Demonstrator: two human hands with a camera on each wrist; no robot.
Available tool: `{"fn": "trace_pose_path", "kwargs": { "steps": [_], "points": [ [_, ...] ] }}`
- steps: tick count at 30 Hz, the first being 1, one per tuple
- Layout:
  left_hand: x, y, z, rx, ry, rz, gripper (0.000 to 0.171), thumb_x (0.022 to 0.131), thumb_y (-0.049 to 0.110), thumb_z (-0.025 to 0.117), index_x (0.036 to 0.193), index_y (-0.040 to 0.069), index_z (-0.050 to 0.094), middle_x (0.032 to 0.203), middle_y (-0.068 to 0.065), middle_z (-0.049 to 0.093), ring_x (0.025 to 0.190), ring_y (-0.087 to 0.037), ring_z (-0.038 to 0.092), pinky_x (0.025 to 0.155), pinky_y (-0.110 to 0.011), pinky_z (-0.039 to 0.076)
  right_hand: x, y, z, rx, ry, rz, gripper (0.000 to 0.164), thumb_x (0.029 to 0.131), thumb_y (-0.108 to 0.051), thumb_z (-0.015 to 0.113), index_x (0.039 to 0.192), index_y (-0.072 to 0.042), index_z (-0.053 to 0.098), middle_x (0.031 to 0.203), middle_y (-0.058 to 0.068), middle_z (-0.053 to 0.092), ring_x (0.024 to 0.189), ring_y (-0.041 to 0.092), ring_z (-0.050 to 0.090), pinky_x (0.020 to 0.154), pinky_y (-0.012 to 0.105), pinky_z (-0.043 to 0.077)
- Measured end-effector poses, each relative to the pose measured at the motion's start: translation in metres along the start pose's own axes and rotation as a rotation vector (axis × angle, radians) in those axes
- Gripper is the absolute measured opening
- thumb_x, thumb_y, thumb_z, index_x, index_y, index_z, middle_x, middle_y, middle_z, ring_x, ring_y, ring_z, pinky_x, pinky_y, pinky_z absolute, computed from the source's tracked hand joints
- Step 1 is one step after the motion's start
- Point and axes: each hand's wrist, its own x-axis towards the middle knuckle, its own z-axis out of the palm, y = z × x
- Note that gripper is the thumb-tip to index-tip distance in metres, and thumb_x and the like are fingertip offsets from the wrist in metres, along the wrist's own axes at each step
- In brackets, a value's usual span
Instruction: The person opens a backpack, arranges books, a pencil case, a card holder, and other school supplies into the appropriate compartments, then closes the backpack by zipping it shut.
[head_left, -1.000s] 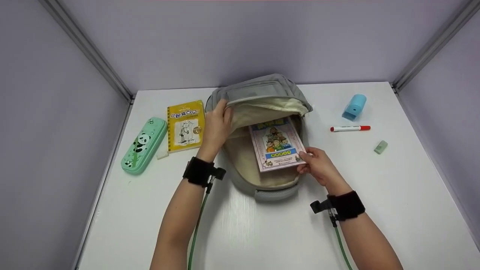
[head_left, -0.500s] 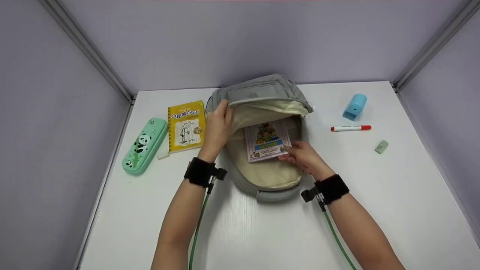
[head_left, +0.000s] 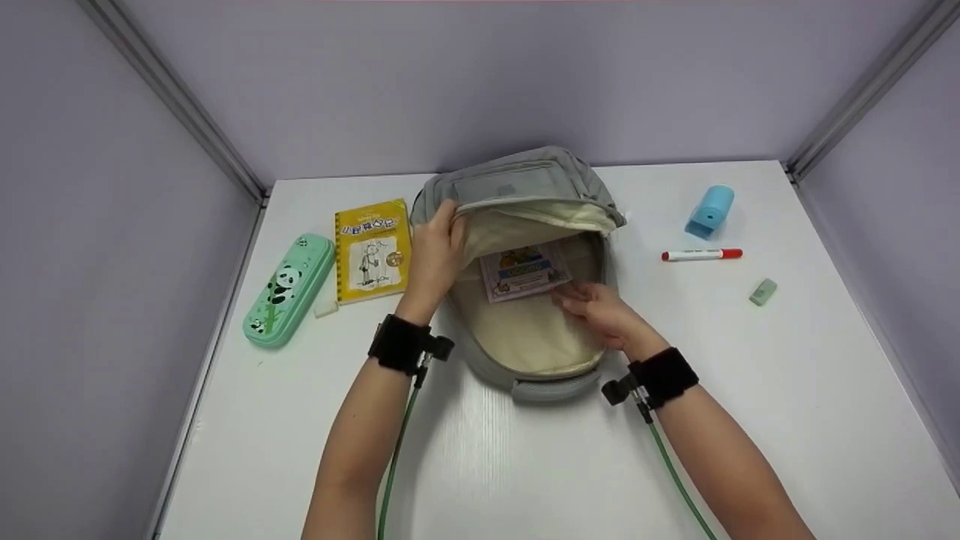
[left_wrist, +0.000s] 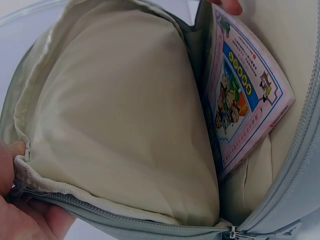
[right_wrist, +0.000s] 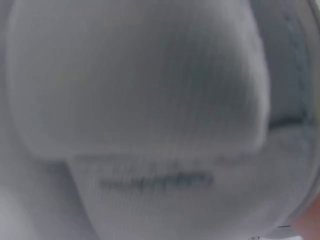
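Observation:
A grey backpack (head_left: pixel 502 180) lies on the white table with its main compartment unzipped, showing a cream lining. My left hand (head_left: pixel 437 251) grips the edge of the raised front panel, thumb on the lining in the left wrist view. Inside lies a pink book (head_left: pixel 523 285) with cartoon figures on its cover; its far part is hidden under the panel. My right hand (head_left: pixel 604 315) is in the opening, extended fingers at the book's near right corner. In the left wrist view, its fingertips (left_wrist: pixel 231 6) show right by the book. Grey fabric (right_wrist: pixel 140 85) fills the right wrist view.
Left of the backpack lie a yellow book (head_left: pixel 373 251), a green panda pencil case (head_left: pixel 289 291) and a small white eraser (head_left: pixel 325 308). On the right are a light blue sharpener-like object (head_left: pixel 710 211), a red-capped marker (head_left: pixel 701 256) and a green eraser (head_left: pixel 763 292).
The pink book has slid left and deeper under the front panel. My right hand moved left and forward with it, then its fingers came off the cover. The left hand stays on the panel edge.

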Motion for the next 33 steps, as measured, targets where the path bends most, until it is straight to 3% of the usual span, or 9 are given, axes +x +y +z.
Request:
{"fn": "trace_pose_path", "kwargs": {
  "steps": [4,8,11,14,17,20,24,28,33],
  "points": [
    [-0.002,-0.001,0.001,0.018,-0.014,-0.012,0.015,0.104,0.016,0.050,0.098,0.004,0.058,0.064,0.000,0.041,0.054,-0.017,0.042,0.050,-0.030,0.030,-0.016,-0.012,0.002,-0.226,-0.055,-0.012,0.057,0.104,-0.005,0.046,0.148,0.017,0.017,0.144,0.034,0.038,0.133,0.039,0.042,0.109,0.045,0.033],
    [-0.003,-0.002,0.001,0.014,-0.006,0.001,0.014,0.103,0.014,0.051,0.097,0.003,0.057,0.065,-0.001,0.040,0.055,-0.018,0.041,0.051,-0.030,0.030,-0.034,-0.037,0.007,-0.590,-0.049,-0.182,0.041,0.103,-0.012,0.053,0.140,0.006,0.049,0.131,0.024,0.057,0.120,0.033,0.057,0.098,0.047,0.045],
    [-0.004,-0.001,0.003,0.009,-0.003,0.017,0.013,0.103,0.013,0.051,0.097,0.004,0.057,0.065,-0.002,0.041,0.054,-0.018,0.041,0.050,-0.030,0.030,-0.043,-0.057,0.009,-0.784,0.072,-0.440,0.027,0.100,-0.007,0.056,0.124,0.000,0.066,0.118,0.015,0.066,0.109,0.027,0.062,0.088,0.043,0.050],
    [-0.007,0.000,0.005,0.011,-0.018,0.020,0.012,0.103,0.013,0.050,0.100,0.005,0.059,0.066,-0.003,0.045,0.053,-0.017,0.043,0.049,-0.030,0.031,-0.042,-0.072,0.007,-0.870,0.272,-0.730,0.017,0.097,0.002,0.058,0.107,0.000,0.071,0.107,0.011,0.067,0.101,0.023,0.063,0.082,0.037,0.050],
    [-0.010,0.000,0.007,0.011,-0.032,0.013,0.012,0.104,0.014,0.049,0.104,0.007,0.060,0.067,-0.002,0.047,0.053,-0.016,0.043,0.049,-0.030,0.031,-0.032,-0.083,-0.002,-0.925,0.428,-0.897,0.013,0.098,0.002,0.056,0.105,0.002,0.066,0.110,0.016,0.060,0.104,0.026,0.058,0.086,0.038,0.046],
    [-0.012,-0.001,0.009,0.004,-0.036,0.009,0.012,0.104,0.013,0.049,0.104,0.008,0.060,0.066,-0.002,0.046,0.054,-0.016,0.043,0.049,-0.031,0.030,-0.016,-0.090,-0.017,-0.980,0.429,-0.846,0.026,0.101,-0.008,0.054,0.125,0.003,0.056,0.126,0.022,0.051,0.119,0.033,0.048,0.098,0.045,0.040],
    [-0.015,-0.003,0.011,0.002,-0.039,0.014,0.011,0.103,0.014,0.050,0.101,0.007,0.060,0.065,0.001,0.042,0.056,-0.016,0.043,0.051,-0.031,0.031,-0.003,-0.091,-0.037,-0.954,0.236,-0.590,0.050,0.105,-0.023,0.048,0.150,-0.005,0.037,0.146,0.021,0.041,0.135,0.037,0.037,0.107,0.052,0.032],
    [-0.017,-0.005,0.012,0.022,-0.036,0.029,0.012,0.103,0.014,0.051,0.100,0.007,0.060,0.064,0.000,0.042,0.056,-0.017,0.043,0.052,-0.032,0.031,0.000,-0.086,-0.047,-0.877,0.069,-0.452,0.048,0.105,-0.026,0.048,0.148,-0.003,0.042,0.144,0.021,0.046,0.130,0.037,0.045,0.103,0.053,0.038],
    [-0.020,-0.006,0.013,0.066,-0.059,0.063,0.013,0.104,0.015,0.050,0.102,0.008,0.062,0.064,-0.004,0.053,0.056,-0.016,0.045,0.052,-0.032,0.034,-0.001,-0.077,-0.046,-0.906,0.053,-0.491,0.035,0.102,-0.018,0.056,0.129,0.002,0.061,0.119,0.019,0.064,0.103,0.030,0.063,0.088,0.048,0.048]
  ]
}}
